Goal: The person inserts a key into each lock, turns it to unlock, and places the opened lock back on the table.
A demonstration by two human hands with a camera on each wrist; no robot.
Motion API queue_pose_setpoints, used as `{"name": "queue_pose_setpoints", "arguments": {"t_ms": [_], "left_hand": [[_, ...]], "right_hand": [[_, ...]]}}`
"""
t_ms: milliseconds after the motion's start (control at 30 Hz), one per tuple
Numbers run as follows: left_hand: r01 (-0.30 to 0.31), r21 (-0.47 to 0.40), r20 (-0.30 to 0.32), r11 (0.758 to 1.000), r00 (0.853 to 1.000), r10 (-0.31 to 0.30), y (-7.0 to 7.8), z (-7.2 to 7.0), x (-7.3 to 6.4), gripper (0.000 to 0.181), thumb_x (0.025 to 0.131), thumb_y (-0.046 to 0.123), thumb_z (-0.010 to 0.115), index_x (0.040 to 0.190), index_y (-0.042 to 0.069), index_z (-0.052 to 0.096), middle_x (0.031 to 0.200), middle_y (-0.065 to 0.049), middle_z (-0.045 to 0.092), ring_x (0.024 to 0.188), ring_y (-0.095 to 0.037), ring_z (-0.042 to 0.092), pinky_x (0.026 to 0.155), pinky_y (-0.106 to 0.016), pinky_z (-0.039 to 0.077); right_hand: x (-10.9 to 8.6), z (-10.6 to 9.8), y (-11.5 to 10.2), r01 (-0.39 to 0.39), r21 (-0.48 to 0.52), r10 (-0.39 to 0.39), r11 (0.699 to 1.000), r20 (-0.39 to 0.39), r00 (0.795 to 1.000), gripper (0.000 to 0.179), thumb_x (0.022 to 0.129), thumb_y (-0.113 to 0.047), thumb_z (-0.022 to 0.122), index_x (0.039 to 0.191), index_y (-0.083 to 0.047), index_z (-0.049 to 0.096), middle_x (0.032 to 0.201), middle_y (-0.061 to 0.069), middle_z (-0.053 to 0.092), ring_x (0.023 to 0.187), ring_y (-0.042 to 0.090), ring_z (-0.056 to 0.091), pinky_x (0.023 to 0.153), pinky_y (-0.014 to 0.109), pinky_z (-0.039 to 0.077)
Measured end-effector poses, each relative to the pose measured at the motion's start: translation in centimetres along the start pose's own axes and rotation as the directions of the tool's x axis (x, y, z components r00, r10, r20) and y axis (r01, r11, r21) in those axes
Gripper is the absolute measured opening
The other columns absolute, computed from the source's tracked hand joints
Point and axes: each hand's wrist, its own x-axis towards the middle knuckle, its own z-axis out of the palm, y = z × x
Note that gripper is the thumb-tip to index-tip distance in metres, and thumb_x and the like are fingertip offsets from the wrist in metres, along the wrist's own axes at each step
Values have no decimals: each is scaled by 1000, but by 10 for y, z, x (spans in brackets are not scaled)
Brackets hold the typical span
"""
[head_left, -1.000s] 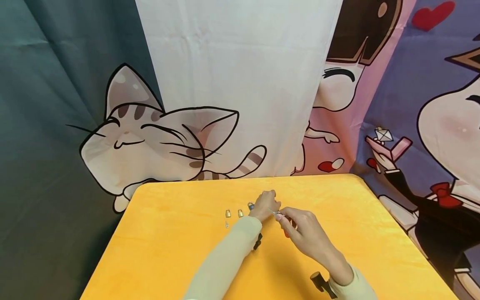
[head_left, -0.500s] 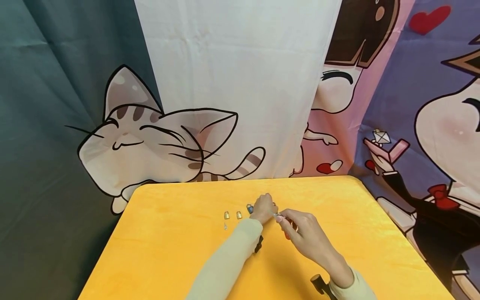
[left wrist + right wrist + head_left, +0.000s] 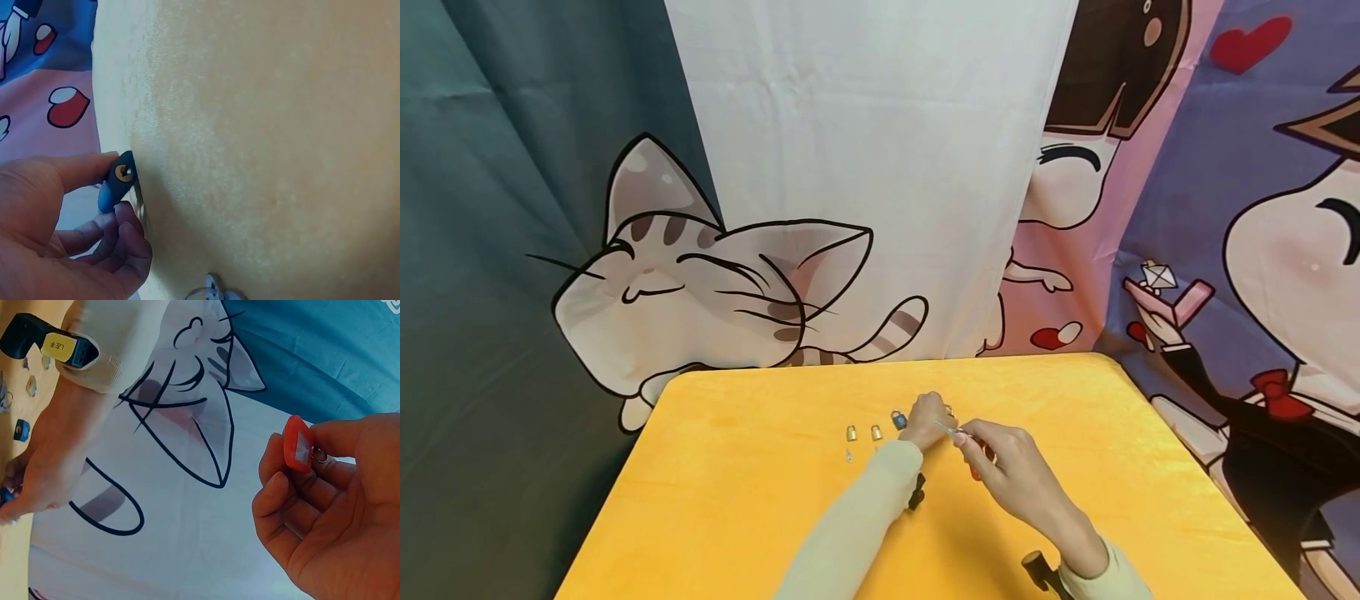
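My left hand (image 3: 927, 418) reaches to the far middle of the table and holds a blue padlock (image 3: 119, 181) between thumb and fingers. Its brass keyhole faces the left wrist camera. To the right and nearer, my right hand (image 3: 1011, 462) pinches a small key (image 3: 945, 427), whose tip points left toward the left hand. From that key hangs a red key tag (image 3: 297, 445) on a metal ring (image 3: 319, 454), by the curled fingers. In the left wrist view the keyhole has no key in it.
Left of the left hand lie a second blue padlock (image 3: 898, 420) and two brass padlocks, one (image 3: 852, 433) with a small key (image 3: 849, 456) before it. Metal keys on a ring (image 3: 215, 289) lie on the yellow-covered table (image 3: 715, 500). Printed curtains (image 3: 880, 167) hang behind.
The head view has shifted slightly, with everything a little lower and further left in it. Both hands keep their holds and stay almost in place.
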Motion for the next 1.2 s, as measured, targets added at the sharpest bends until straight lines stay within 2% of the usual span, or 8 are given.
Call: {"name": "queue_pose_setpoints", "arguments": {"t_ms": [267,500,700,800,1000,1200], "left_hand": [[-41,20,43,999,998,40,-1,-3,-1,39,79,11,74,53,15,46,49,4,32,44,-12,31,41,-25,26],[-64,-10,91,998,994,65,0,-9,-6,44,79,12,77,52,15,43,47,4,31,43,-11,28,41,-25,24],[-69,37,104,997,992,65,4,-14,-11,38,86,17,73,56,15,49,51,3,37,45,-11,33,43,-24,27],[-79,33,105,996,992,75,8,-19,-14,36,88,16,72,59,13,50,51,2,38,46,-11,34,43,-24,27],[-145,-13,74,989,987,145,26,-37,-24,26,88,14,72,68,10,56,53,2,40,47,-10,35,45,-23,28],[-207,-12,-6,978,978,207,43,-59,-36,14,89,20,72,87,10,63,67,1,54,57,-8,46,53,-20,37]], "right_hand": [[0,0,0,-8,-2,8,1000,0,1000,21,100,-18,57,82,-27,59,59,-18,47,51,-7,41,49,16,39],[-1,1,-1,-11,7,11,1000,-3,1000,18,99,-18,58,83,-25,62,59,-12,52,51,-6,42,48,16,39],[-1,0,-1,-3,8,3,1000,-8,1000,18,99,-16,59,84,-25,62,59,-11,53,52,-6,42,48,16,39],[0,0,-1,0,3,0,1000,-9,1000,19,99,-16,58,83,-26,61,59,-11,52,52,-7,41,48,16,39],[1,0,-3,26,2,-25,1000,-25,999,20,98,-13,59,82,-26,60,59,-13,51,52,-7,41,48,15,38],[3,-1,-7,37,4,-37,999,-29,999,19,98,-12,59,84,-24,62,59,-14,52,52,-7,41,47,15,38]]}}
